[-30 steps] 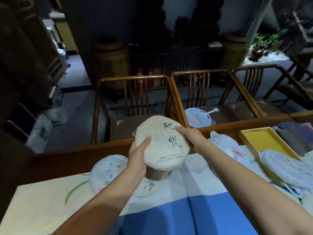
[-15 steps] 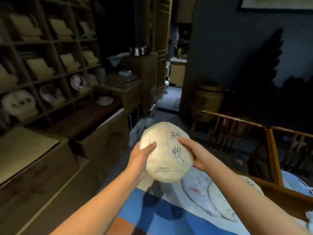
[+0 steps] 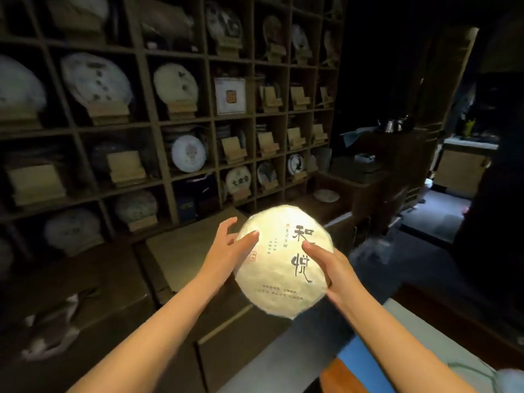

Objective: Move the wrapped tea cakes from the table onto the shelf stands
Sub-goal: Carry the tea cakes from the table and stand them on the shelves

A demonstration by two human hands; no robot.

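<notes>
A round tea cake (image 3: 280, 276) in cream paper with black brush characters is held up in front of me, face toward the camera. My left hand (image 3: 226, 251) grips its left edge, thumb on the front. My right hand (image 3: 326, 268) grips its right edge, thumb on the front, fingers behind. Beyond it stands a dark wooden shelf wall (image 3: 158, 120) with many cubbies. Several cubbies hold bare wooden stands, such as one stand (image 3: 234, 150) in the middle row. Others carry wrapped cakes, such as a white cake (image 3: 188, 153).
A low dark cabinet (image 3: 184, 253) runs below the shelf, its top just behind the cake. The table corner with blue cloth (image 3: 365, 364) lies at the bottom right. A side counter (image 3: 368, 171) with a small plate (image 3: 326, 195) stands right of the shelf.
My view has swung left from the table and chairs to the shelf wall. Both hands kept hold of the cake and carried it toward the shelf.
</notes>
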